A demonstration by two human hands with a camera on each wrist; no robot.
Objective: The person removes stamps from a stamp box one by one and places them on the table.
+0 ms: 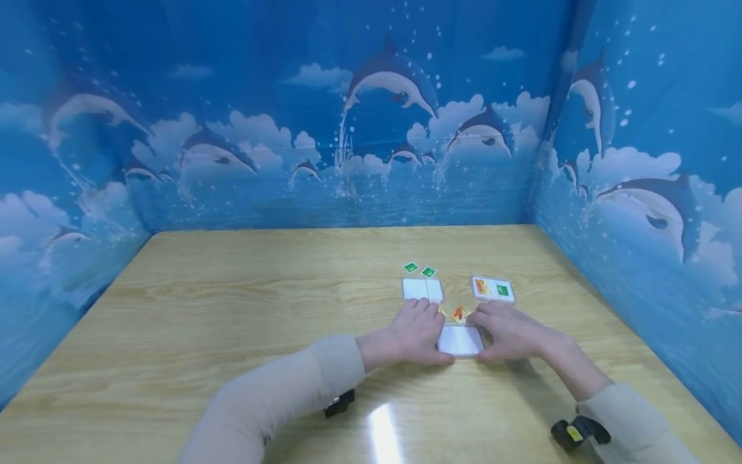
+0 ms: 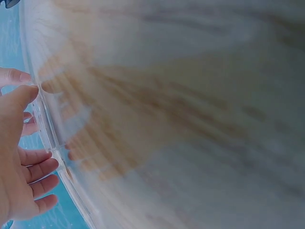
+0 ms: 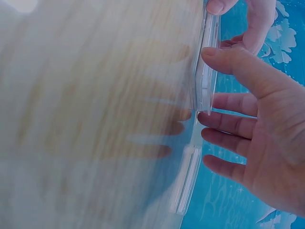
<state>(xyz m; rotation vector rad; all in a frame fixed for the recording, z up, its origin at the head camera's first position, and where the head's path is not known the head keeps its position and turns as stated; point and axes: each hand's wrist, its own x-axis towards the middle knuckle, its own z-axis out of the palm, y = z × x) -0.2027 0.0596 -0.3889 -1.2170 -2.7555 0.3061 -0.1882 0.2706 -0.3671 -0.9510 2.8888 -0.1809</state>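
Note:
In the head view, a flat pale rectangular case (image 1: 460, 340) lies on the table between the two hands. The left hand (image 1: 417, 332) grips its left end, thumb at the near corner. At the opposite end, the right hand (image 1: 510, 330) grips with its thumb near the front edge. Both wrist views show the case (image 2: 46, 119) (image 3: 205, 71) as clear-edged, with left hand (image 2: 14, 157) and right hand (image 3: 271, 119) thumbs on it and other fingers partly extended. An orange-and-red picture piece (image 1: 460, 314) lies just beyond it; another beside it is mostly hidden by the left fingers.
Behind the left hand lies a second pale case (image 1: 422, 290), with two green pieces (image 1: 411, 267) (image 1: 428, 272) past it. Further right is a case (image 1: 493, 289) showing an orange picture and a green one. Blue dolphin curtains (image 1: 261, 180) border the wooden table (image 1: 232, 290).

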